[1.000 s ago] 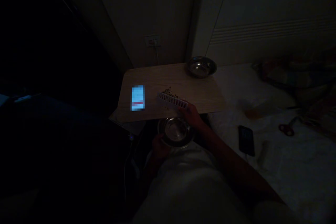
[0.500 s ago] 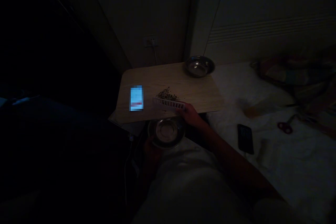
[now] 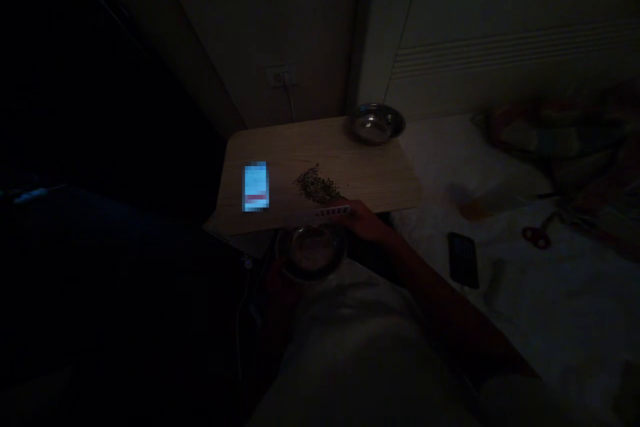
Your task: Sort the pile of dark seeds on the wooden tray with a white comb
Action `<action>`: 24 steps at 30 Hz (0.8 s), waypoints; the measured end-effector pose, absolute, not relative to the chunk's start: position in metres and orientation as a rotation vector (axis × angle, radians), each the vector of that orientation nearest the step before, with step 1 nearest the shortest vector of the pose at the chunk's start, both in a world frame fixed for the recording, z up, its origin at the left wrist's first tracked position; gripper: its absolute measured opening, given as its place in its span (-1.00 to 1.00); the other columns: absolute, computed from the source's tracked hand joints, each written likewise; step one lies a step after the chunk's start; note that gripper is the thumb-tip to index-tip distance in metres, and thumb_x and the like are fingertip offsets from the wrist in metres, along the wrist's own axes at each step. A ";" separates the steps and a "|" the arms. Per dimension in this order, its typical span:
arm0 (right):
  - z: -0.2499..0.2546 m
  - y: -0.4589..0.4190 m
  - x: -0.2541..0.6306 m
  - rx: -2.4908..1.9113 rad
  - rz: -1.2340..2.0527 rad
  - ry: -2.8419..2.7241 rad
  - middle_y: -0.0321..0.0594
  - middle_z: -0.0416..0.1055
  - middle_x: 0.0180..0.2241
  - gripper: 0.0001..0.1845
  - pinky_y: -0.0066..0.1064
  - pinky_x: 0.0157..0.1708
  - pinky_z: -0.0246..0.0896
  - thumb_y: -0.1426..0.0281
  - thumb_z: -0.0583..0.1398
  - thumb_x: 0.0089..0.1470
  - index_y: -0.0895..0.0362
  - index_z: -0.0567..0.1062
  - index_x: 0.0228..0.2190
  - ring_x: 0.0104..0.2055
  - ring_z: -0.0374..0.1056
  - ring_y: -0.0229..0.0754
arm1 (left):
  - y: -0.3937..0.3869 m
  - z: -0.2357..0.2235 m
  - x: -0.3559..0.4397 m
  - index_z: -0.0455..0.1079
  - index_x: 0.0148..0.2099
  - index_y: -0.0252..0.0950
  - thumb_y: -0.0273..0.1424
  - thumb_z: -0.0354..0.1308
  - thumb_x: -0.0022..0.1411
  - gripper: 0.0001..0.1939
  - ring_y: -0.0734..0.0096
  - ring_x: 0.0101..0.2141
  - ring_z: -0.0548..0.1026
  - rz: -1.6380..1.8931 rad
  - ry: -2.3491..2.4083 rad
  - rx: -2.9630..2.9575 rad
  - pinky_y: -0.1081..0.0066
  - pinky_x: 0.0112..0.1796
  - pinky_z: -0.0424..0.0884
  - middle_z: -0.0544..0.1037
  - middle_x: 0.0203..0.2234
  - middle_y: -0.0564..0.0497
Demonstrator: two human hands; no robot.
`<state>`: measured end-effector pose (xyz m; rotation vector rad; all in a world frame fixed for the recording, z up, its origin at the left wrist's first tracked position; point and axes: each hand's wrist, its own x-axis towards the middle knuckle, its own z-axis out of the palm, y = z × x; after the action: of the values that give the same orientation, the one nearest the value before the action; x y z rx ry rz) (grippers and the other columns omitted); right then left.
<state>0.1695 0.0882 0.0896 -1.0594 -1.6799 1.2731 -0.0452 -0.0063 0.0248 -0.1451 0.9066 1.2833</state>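
Observation:
In the dim head view my right hand (image 3: 363, 218) is closed around one end of a pale, slotted plastic strip (image 3: 330, 211), its exact kind unclear. The strip lies along the near edge of a small wooden table (image 3: 280, 140). Just beyond it, small dark dried bits (image 3: 317, 183) are scattered in a loose pile on the wood. Below the table's edge, my left hand (image 3: 285, 277) grips the left rim of a shiny metal bowl (image 3: 311, 247). Shadow hides most of that hand's fingers.
A second metal bowl (image 3: 376, 124) stands at the table's back right corner, and a lit phone screen (image 3: 255, 187) is on the left. On the white bedding (image 3: 550, 307) at right lie a dark phone (image 3: 463, 260) and red-handled scissors (image 3: 537, 237). A wall socket (image 3: 281, 76) is behind.
My right hand has drawn the slotted strip toward me, from the pile's near side to the table's edge above the bowl. The bowl stays in my left hand; the view has shifted slightly.

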 end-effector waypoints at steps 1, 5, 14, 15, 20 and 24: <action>0.090 0.088 0.170 -1.062 1.298 -1.674 -0.20 0.56 -0.28 -0.71 -0.30 -0.19 0.33 0.25 0.26 0.00 0.15 0.58 -0.24 -0.25 0.45 -0.13 | -0.006 0.025 -0.045 0.52 -0.19 -0.36 -0.33 0.17 0.05 -0.71 -0.03 0.01 0.43 1.275 0.911 -0.145 0.09 0.03 0.31 0.61 -0.27 -0.16; 0.094 0.086 0.175 -1.062 1.367 -1.561 -0.22 0.57 -0.31 -0.66 -0.31 -0.22 0.34 0.21 0.30 -0.06 0.14 0.58 -0.25 -0.28 0.45 -0.14 | -0.005 0.025 -0.043 0.52 -0.24 -0.33 -0.34 0.17 0.02 -0.75 0.02 -0.03 0.47 1.267 0.956 -0.152 0.15 -0.02 0.35 0.62 -0.33 -0.11; 0.093 0.085 0.201 -1.159 1.252 -1.066 -0.21 0.58 -0.27 -0.62 -0.20 -0.12 0.35 0.19 0.36 -0.18 0.08 0.59 -0.28 -0.22 0.49 -0.05 | -0.004 0.026 -0.037 0.51 -0.30 -0.36 -0.47 0.17 -0.12 -0.76 0.01 -0.13 0.51 1.217 1.018 -0.112 0.15 -0.07 0.39 0.60 -0.40 -0.09; 0.092 0.085 0.204 -1.142 1.232 -1.029 -0.21 0.58 -0.25 -0.63 -0.19 -0.09 0.34 0.19 0.36 -0.17 0.08 0.58 -0.27 -0.19 0.48 -0.05 | -0.004 0.027 -0.036 0.50 -0.30 -0.36 -0.48 0.17 -0.12 -0.76 0.02 -0.14 0.51 1.206 1.019 -0.103 0.15 -0.08 0.39 0.60 -0.40 -0.09; 0.091 0.087 0.221 -1.157 1.104 -0.924 -0.20 0.56 -0.18 -0.64 -0.16 0.01 0.28 0.21 0.35 -0.17 0.05 0.56 -0.27 -0.10 0.46 -0.06 | -0.001 0.031 -0.032 0.49 -0.25 -0.37 -0.40 0.21 0.02 -0.79 0.08 -0.17 0.52 1.139 1.015 -0.046 0.14 -0.10 0.41 0.59 -0.31 -0.12; 0.093 0.089 0.234 -1.206 0.974 -0.905 -0.19 0.55 -0.16 -0.63 -0.15 0.04 0.25 0.21 0.34 -0.16 0.07 0.55 -0.25 -0.07 0.44 -0.06 | -0.001 0.028 -0.029 0.47 -0.22 -0.37 -0.31 0.20 0.13 -0.77 0.17 -0.19 0.53 1.134 1.050 0.000 0.14 -0.12 0.42 0.58 -0.30 -0.07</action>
<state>0.2335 0.0894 0.0928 -1.2059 -0.9048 0.9741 -0.0288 -0.0014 0.0280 0.0004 1.0503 1.1337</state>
